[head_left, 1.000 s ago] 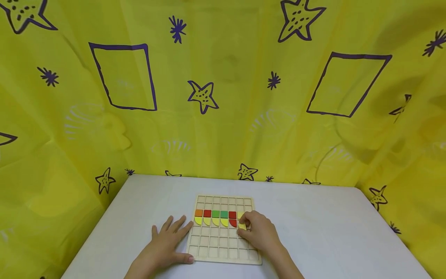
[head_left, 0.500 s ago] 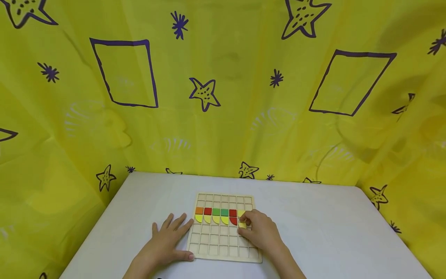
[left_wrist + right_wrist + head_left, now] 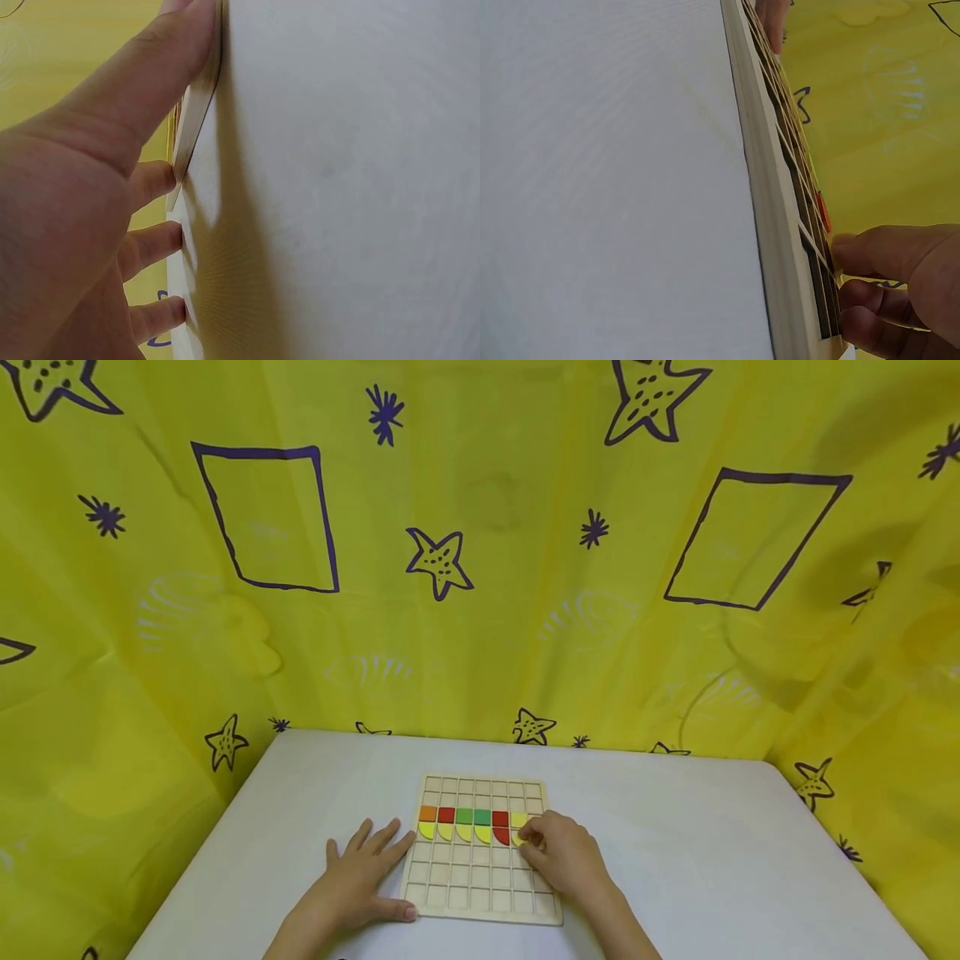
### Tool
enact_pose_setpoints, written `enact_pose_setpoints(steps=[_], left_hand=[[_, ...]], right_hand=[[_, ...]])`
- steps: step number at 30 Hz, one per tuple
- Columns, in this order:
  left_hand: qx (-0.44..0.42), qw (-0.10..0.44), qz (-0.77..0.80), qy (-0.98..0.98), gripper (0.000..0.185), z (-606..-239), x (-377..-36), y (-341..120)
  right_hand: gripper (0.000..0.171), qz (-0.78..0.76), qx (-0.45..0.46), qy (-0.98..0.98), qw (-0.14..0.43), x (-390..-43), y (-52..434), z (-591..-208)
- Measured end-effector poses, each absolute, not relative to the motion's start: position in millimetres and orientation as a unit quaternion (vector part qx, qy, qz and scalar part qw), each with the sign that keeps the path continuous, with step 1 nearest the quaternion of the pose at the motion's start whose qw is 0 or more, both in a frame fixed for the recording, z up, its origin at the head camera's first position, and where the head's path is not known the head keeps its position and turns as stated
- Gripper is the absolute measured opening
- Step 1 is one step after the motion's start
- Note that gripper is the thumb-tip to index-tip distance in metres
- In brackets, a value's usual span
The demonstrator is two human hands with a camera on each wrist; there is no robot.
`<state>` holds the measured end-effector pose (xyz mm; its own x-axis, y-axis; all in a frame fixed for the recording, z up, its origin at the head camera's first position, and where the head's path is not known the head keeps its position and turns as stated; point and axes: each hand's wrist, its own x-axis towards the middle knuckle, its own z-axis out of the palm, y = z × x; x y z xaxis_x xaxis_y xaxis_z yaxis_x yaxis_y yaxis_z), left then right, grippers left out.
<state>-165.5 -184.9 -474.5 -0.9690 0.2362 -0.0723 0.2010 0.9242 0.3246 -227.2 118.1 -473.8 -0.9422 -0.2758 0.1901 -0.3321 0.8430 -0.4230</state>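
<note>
A wooden grid board (image 3: 471, 900) lies flat on the white table. Across it runs a row of square tiles: orange (image 3: 427, 814), red, green and pale yellow (image 3: 518, 819). Below them sit quarter-circle tiles, several yellow (image 3: 445, 832) and one red (image 3: 501, 836). My right hand (image 3: 567, 853) pinches a yellow quarter-circle tile (image 3: 515, 837) at the right end of this lower row, its fingers partly covering it. My left hand (image 3: 354, 881) is spread beside the board, thumb at the near left corner. In the left wrist view that thumb (image 3: 161, 71) lies against the board's edge (image 3: 196, 124).
A yellow curtain (image 3: 480, 635) with dark stars and box shapes hangs behind and beside the table. White tabletop (image 3: 697, 852) surrounds the board. In the right wrist view the board's thick side (image 3: 757, 172) shows, with a red tile (image 3: 823, 211) above the rim.
The yellow quarter-circle tile under my right fingers has turned and now lines up with its row. My right thumb has come closer to the fingers. The left hand stays in place.
</note>
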Motion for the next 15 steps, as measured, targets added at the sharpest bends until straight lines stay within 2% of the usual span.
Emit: enact_pose_setpoints(steps=[15], left_hand=[[0.09, 0.1, 0.165, 0.977, 0.1, -479.2, -161.6, -186.8]], right_hand=[[0.012, 0.206, 0.16, -0.964, 0.054, -225.3, 112.5, -480.2]])
